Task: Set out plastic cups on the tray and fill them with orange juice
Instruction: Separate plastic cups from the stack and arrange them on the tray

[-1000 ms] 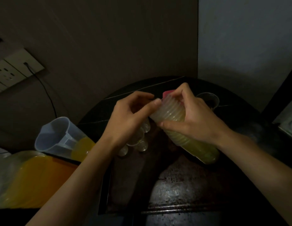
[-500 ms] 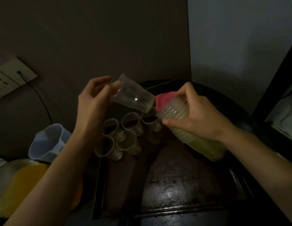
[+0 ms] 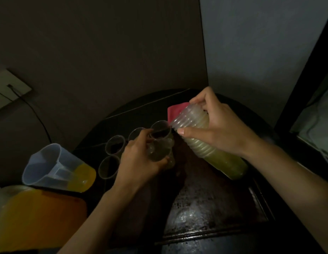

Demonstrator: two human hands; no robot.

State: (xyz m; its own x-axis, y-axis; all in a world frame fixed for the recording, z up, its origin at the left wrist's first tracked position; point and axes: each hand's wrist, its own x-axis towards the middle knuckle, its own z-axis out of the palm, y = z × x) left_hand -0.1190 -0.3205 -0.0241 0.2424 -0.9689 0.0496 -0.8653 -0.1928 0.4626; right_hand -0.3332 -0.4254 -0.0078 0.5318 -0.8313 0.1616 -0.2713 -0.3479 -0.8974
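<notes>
Over the far left of the dark metal tray (image 3: 205,208), my left hand (image 3: 139,162) grips one clear plastic cup (image 3: 160,149) just beside the empty standing cups (image 3: 114,144). My right hand (image 3: 214,129) clasps the tilted stack of nested clear cups (image 3: 221,160). Set down carelessly, this light cup could topple its neighbours.

At frame centre, the left hand (image 3: 139,162) holds a clear plastic cup (image 3: 160,151) upright, low over the dark tray (image 3: 205,213). Empty cups (image 3: 114,144) stand just left of it. At centre right, the right hand (image 3: 214,129) grips a tilted stack of cups (image 3: 196,145). At lower left sits a jug (image 3: 57,167) holding orange juice.
</notes>
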